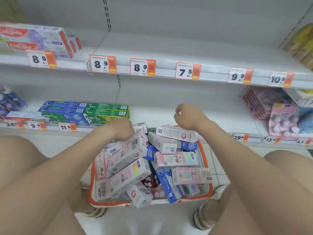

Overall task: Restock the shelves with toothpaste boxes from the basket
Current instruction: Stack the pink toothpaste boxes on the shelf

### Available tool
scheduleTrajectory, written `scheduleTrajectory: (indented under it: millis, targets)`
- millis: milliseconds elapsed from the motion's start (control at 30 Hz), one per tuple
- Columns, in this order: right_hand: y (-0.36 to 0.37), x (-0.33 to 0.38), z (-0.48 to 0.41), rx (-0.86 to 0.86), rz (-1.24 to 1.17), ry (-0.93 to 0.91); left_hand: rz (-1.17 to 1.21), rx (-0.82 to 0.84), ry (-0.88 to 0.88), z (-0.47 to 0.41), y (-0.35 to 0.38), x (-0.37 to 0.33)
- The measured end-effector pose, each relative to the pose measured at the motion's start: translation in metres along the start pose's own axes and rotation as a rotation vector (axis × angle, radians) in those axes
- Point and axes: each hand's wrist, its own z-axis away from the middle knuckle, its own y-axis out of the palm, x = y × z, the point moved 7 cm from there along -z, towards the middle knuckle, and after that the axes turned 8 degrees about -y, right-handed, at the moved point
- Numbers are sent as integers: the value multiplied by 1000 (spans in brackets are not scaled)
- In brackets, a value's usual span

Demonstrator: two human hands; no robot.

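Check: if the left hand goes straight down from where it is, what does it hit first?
Most likely the long pink toothpaste box on top of the pile in the basket. The left hand, fingers curled, already sits at that box's upper end; contact can't be confirmed from this view.

The tiled floor (pixel 218 168) bore an orange-rimmed basket (pixel 204 160); the lower shelf (pixel 169 112) held stacked blue and green boxes (pixel 84 112); the upper shelf (pixel 169 48) held Colgate boxes (pixel 33 39)
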Motion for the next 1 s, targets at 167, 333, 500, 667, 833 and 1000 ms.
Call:
scheduleTrajectory:
  millis: [167,333,500,667,833,1000]
  targets:
    - [19,41,12,358,447,-320,-194,-2,172,25,-3,-9]
    - [41,30,30,550,362,-358,-266,-21,277,38,16,-45]
    - [53,49,30,581,311,-257,-444,-9,263,27,33,-76]
    - [72,71,23,451,375,-224,-539,16,222,22,18,-78]
    - [63,79,16,450,300,-126,-583,-29,144,31,-2,-61]
    - [29,89,17,428,93,16,-517,-65,164,46,-12,-38]
